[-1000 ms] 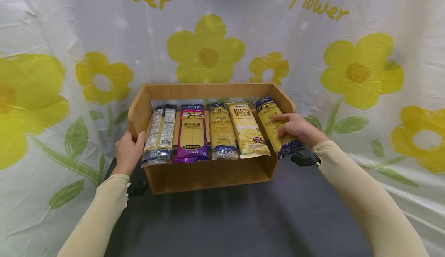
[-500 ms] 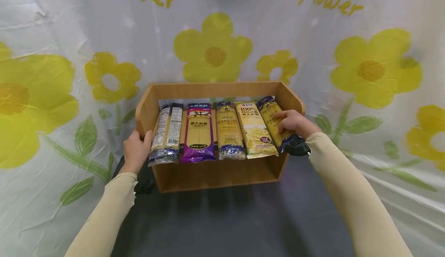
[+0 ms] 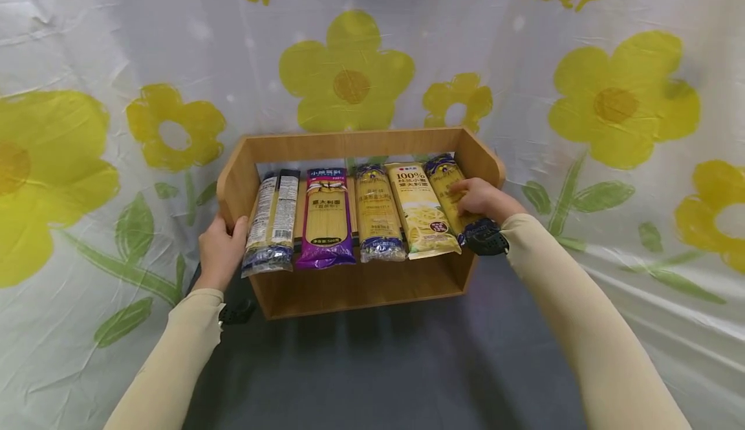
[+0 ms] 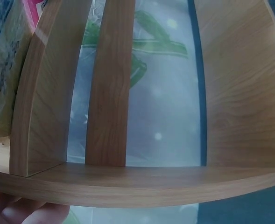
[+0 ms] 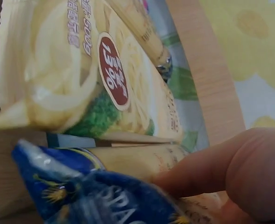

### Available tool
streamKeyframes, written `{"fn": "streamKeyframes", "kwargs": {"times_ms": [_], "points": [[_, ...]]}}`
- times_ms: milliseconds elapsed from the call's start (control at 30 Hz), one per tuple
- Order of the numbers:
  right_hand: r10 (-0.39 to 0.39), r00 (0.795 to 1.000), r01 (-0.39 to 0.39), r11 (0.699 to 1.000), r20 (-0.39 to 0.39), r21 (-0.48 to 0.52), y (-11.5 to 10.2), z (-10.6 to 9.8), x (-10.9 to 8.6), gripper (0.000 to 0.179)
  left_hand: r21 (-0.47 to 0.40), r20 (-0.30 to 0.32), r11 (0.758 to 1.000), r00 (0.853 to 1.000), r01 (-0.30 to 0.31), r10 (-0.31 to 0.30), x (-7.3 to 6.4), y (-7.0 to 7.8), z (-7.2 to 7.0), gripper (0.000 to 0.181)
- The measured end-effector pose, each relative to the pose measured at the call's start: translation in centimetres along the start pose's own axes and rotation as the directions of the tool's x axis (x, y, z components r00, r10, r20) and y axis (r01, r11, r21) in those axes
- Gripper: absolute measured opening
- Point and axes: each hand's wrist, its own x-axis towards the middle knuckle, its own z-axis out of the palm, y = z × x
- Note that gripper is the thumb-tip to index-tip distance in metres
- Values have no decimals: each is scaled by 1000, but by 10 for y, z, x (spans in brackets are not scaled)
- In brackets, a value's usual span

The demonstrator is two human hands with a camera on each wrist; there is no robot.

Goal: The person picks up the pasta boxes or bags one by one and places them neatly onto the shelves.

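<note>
A two-level wooden shelf [image 3: 352,144] holds a row of pasta packs on its slanted upper level. On its left side panel [image 3: 235,181] my left hand [image 3: 221,252] grips the edge, fingers outside and thumb towards the packs; in the left wrist view the fingers [image 4: 27,210] show below the board. At the right end lies a yellow and blue spaghetti pack [image 3: 445,181], leaning slightly left at its top. My right hand [image 3: 487,200] holds that pack from above. In the right wrist view one finger [image 5: 198,170] lies along it; the rest of the grip is partly hidden.
Left to right sit a clear pack [image 3: 270,213] label-side up, a purple pasta pack [image 3: 326,216], another yellow spaghetti pack [image 3: 377,210] and a cream pasta pack [image 3: 420,207]. Below is the lower level [image 3: 361,284]. A flowered curtain [image 3: 244,61] hangs behind; the table [image 3: 372,365] is dark.
My right hand has moved the end spaghetti pack left and further back into the shelf, close beside the cream pack. My left hand keeps its hold on the side panel.
</note>
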Motion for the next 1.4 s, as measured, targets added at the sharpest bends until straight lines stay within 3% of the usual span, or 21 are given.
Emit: {"fn": "streamKeyframes", "kwargs": {"times_ms": [267, 467, 800, 867, 1000, 1133, 1300, 1400], "points": [[13, 1000, -12, 1000, -28, 19, 3, 2, -5, 90, 5, -3, 1000, 1000, 0, 0, 2, -2, 0, 37], [-65, 986, 57, 997, -153, -60, 7, 12, -11, 90, -4, 23, 1000, 1000, 6, -6, 3, -2, 1, 38], [-169, 927, 158, 986, -334, -60, 21, 26, -31, 68, 2, 33, 1000, 999, 23, -23, 1, -9, 0, 38], [-194, 906, 191, 980, -377, -44, 24, 31, -39, 62, 6, 33, 999, 999, 32, -32, 2, -11, -2, 39], [-259, 843, 273, 961, -472, -40, 30, 45, -58, 53, 25, 33, 999, 998, 43, -44, 6, -17, -10, 39], [-292, 807, 319, 947, -513, -38, 39, 64, -79, 46, 38, 110, 998, 992, 59, -63, 10, -23, -24, 44], [-279, 809, 303, 952, -517, -41, 57, 81, -107, 44, 22, 278, 999, 960, 31, -35, 4, -28, -42, 53], [-291, 800, 293, 952, -524, -81, 68, 87, -121, 45, 24, 275, 1000, 961, 2, -8, -12, -33, -53, 54]]}}
